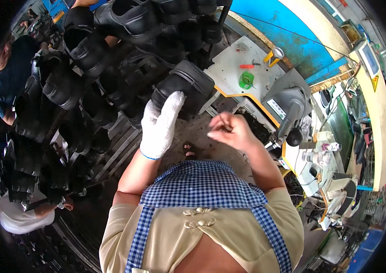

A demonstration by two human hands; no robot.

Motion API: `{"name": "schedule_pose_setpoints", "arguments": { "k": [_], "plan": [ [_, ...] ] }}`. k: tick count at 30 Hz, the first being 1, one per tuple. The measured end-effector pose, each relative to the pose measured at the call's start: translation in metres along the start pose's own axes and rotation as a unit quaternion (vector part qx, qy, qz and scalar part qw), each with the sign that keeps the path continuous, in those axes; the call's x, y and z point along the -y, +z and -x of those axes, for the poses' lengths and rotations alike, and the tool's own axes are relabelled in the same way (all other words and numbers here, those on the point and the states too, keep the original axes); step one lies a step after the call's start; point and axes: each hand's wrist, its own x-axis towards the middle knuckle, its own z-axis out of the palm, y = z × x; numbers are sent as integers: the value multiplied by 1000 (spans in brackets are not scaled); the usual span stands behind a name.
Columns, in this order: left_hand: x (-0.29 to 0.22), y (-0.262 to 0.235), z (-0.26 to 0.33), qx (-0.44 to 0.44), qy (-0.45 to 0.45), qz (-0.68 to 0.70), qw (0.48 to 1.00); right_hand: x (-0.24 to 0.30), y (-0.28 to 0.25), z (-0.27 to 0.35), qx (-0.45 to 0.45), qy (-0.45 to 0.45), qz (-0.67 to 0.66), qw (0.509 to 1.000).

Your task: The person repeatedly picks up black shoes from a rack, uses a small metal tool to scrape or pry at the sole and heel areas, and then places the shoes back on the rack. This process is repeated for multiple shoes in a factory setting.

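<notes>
My left hand wears a white knit glove with a blue cuff edge. It grips a black shoe by one end, thumb lying over the top and the other fingers hidden beneath. The shoe is held in front of the rack, close to the corner of the white worktable. My right hand is bare and hovers to the right of the shoe, apart from it. Its fingers are loosely curled with a gap to the thumb, and I see nothing in them.
Black shoes crowd a rack ahead and left. On the white table stand a green cup, a red object and a yellow can. A grey machine stands at my right. Two people are at the left.
</notes>
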Motion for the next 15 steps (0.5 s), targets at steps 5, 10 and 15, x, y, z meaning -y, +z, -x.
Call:
{"name": "schedule_pose_setpoints", "arguments": {
  "k": [5, 10, 15],
  "plan": [
    [6, 4, 3, 23, -98, 22, 995, 2, -27, 7, -156, 102, -62, 981],
    [4, 18, 4, 161, -14, -164, 973, 9, -20, 5, -138, 73, -162, 974],
    [37, 15, 20, 333, 306, -589, 670, -31, -5, 20, -149, 272, -299, 902]
  ]
}}
